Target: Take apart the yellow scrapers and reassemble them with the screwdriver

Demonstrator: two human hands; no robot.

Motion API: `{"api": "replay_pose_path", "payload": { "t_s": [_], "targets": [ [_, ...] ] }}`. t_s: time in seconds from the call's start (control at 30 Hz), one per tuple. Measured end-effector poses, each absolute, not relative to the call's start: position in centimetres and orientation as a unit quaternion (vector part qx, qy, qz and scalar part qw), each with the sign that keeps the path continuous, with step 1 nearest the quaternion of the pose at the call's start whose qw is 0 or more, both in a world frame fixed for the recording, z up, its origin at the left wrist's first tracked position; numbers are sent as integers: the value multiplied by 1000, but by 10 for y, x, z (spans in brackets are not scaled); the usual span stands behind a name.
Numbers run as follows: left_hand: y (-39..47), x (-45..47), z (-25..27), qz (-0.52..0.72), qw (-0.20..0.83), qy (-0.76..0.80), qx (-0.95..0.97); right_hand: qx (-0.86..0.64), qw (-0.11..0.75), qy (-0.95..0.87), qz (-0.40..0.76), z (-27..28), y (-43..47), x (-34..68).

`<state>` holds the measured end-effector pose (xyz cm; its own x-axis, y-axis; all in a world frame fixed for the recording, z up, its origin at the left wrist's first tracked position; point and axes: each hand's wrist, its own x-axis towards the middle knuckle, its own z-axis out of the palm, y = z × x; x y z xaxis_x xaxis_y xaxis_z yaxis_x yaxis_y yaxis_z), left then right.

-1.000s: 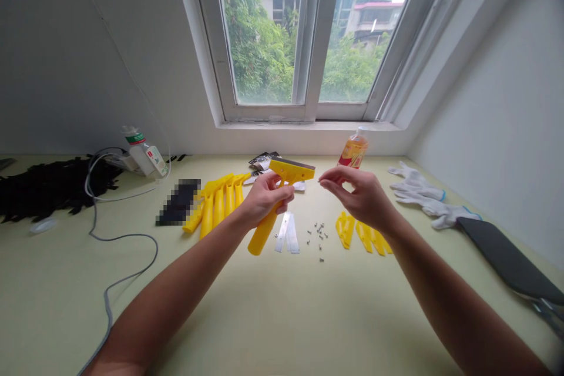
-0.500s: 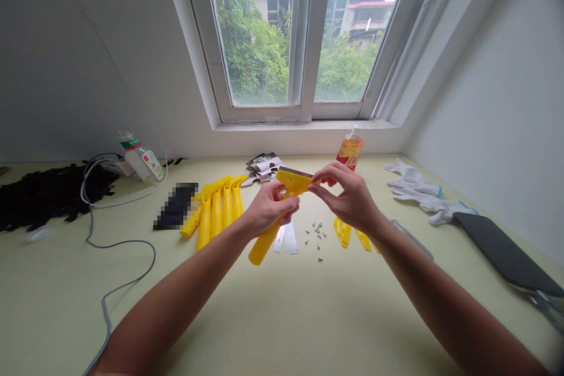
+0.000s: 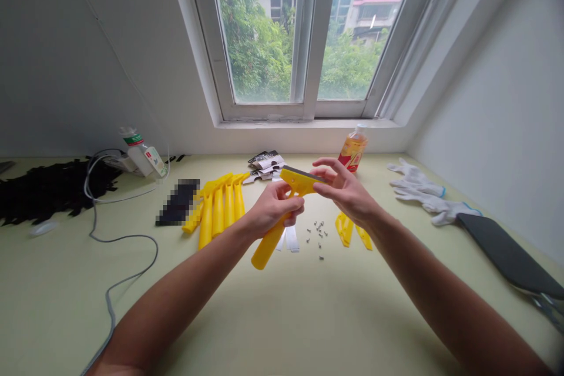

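Note:
A yellow scraper [image 3: 267, 245] with a dark strip along its head is held above the table, its handle slanting down toward me. My left hand [image 3: 275, 210] is closed round the neck, just below the head. At the head's right end, my right hand [image 3: 350, 192] grips with the thumb in front and fingers partly hidden behind; its index finger is raised. Below lie thin metal blades [image 3: 291, 239], partly covered by the left hand, and several small screws [image 3: 320, 231]. Yellow plastic plates [image 3: 343, 230] rest under the right wrist.
More yellow scraper handles [image 3: 218, 211] lie at left beside a blurred black item [image 3: 178, 202]. Farther left are a black pile [image 3: 53, 191], a white bottle [image 3: 145, 155] and a cable [image 3: 126, 241]. Card packaging [image 3: 265, 163], a drink bottle [image 3: 353, 150], gloves [image 3: 416, 188] and a black slab [image 3: 502, 247] also lie around.
My right hand has shifted along the scraper head, its index finger lifting and spreading from the thumb. My left hand keeps its hold on the neck. The view has moved slightly.

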<state>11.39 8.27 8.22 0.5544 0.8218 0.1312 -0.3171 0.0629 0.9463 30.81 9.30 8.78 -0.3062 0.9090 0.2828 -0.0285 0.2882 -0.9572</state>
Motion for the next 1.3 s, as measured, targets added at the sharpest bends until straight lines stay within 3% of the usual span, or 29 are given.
{"api": "replay_pose_path", "payload": {
  "t_s": [0.37,0.63,0.73,0.97,1.13,1.3],
  "targets": [
    [82,112,87,433,719,212,500,-337,510,-662,434,84,91,302],
    [80,112,90,435,738,201,475,-344,570,-742,83,77,88,300],
    [80,113,88,433,736,199,480,-342,576,-742,36,78,86,300],
    [75,116,87,434,708,213,514,-365,569,-734,71,82,85,299],
    [74,117,87,420,712,222,518,-370,597,-672,234,78,92,299],
    [76,119,81,423,730,219,490,-350,566,-659,352,73,96,299]
  ]
}}
